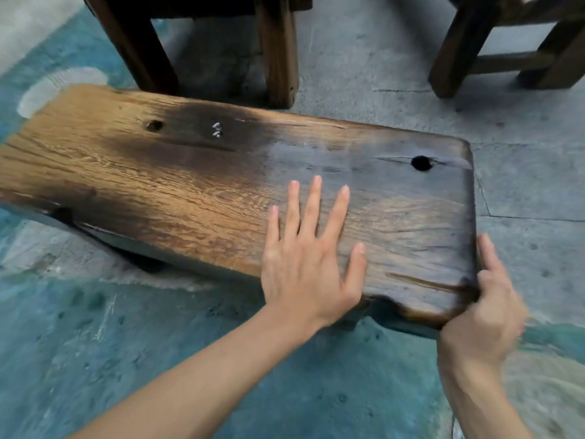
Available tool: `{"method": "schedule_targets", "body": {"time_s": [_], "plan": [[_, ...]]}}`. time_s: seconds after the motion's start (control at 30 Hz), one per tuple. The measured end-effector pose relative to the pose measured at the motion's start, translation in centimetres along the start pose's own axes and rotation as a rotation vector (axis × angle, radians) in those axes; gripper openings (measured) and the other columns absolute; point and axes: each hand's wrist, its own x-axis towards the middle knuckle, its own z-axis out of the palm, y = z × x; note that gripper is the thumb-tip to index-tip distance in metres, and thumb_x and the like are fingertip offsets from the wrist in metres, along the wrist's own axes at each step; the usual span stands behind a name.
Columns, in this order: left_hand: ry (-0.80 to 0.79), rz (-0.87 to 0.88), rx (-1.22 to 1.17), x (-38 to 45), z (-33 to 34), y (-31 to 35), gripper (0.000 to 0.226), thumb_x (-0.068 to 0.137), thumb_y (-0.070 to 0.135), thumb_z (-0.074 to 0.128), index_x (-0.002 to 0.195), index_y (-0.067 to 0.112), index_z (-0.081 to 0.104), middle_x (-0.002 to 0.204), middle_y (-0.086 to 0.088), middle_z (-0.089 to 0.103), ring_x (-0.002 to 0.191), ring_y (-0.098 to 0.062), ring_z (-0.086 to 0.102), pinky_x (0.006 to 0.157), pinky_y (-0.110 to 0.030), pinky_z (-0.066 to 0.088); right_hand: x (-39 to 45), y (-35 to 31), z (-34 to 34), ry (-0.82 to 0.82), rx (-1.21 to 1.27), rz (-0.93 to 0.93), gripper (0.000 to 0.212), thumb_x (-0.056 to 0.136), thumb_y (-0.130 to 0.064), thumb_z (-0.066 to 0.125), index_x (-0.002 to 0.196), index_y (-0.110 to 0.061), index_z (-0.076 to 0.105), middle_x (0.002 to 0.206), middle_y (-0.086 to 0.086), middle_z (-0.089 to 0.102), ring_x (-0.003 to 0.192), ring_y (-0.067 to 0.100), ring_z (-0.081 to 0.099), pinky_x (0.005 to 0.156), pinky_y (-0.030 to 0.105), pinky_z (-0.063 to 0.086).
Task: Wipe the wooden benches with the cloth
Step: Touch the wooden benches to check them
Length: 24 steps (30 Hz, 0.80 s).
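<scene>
A low wooden bench [190, 185] with a worn, partly dark plank top runs from the left edge to the centre right. My left hand [308, 255] lies flat on its near right part, fingers spread, holding nothing. My right hand [484, 299] grips the bench's near right corner, fingers wrapped along the end edge. No cloth is in view.
Dark wooden table legs [278, 52] stand just behind the bench. Another wooden frame [493, 58] stands at the back right. The floor is grey concrete with blue-green paint [158, 359] in front of and to the left of the bench.
</scene>
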Motion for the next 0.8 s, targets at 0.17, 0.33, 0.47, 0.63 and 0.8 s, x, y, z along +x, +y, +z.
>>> {"method": "schedule_targets", "body": {"time_s": [0.17,0.33,0.47,0.63,0.8], "plan": [[-0.078,-0.046,-0.003,7.1,2.0,3.7,0.072,0.095,0.057,0.025,0.16,0.034,0.002,0.169,-0.008,-0.002,0.156,-0.03,-0.007,0.124,-0.057,0.006,9.9,0.3,2.6,-0.089,-0.18,-0.025,0.06,0.101,-0.029,0.032,0.16,-0.031,0.024,0.168,-0.01,0.018,0.151,-0.006,0.013,0.126,0.027,0.01],[-0.117,-0.145,0.004,12.2,3.1,5.1,0.071,0.096,0.057,0.02,0.159,0.035,-0.005,0.168,-0.008,-0.009,0.155,-0.029,-0.014,0.124,-0.055,-0.002,16.0,0.0,5.2,-0.324,-0.316,0.015,0.058,0.105,-0.024,0.029,0.162,-0.023,0.015,0.17,-0.008,0.006,0.152,-0.005,0.004,0.12,0.017,0.002],[-0.1,-0.157,0.021,12.4,3.3,5.3,0.073,0.096,0.057,0.027,0.16,0.034,0.001,0.169,-0.011,0.001,0.156,-0.029,-0.007,0.125,-0.055,0.006,16.7,0.3,5.2,-0.37,-0.368,0.055,0.067,0.098,-0.036,0.029,0.162,-0.02,0.015,0.169,-0.009,0.01,0.152,-0.005,0.009,0.124,0.017,0.006],[-0.186,-0.174,0.079,12.5,2.9,5.3,0.074,0.095,0.058,0.032,0.16,0.036,0.006,0.169,-0.01,0.002,0.156,-0.029,-0.001,0.123,-0.056,0.016,16.6,-0.3,4.8,-0.433,-0.508,0.153,0.071,0.094,-0.05,0.024,0.161,-0.031,0.012,0.167,-0.001,0.022,0.152,0.02,0.028,0.123,0.051,0.022],[-0.284,-0.196,0.124,12.9,2.0,5.8,0.067,0.099,0.057,0.022,0.16,0.037,0.002,0.169,-0.009,-0.004,0.156,-0.029,-0.005,0.123,-0.053,0.015,16.9,-1.9,4.9,-0.533,-0.609,0.167,0.067,0.099,-0.043,0.018,0.162,-0.025,0.006,0.169,-0.002,0.016,0.154,0.02,0.023,0.123,0.05,0.021]]}}
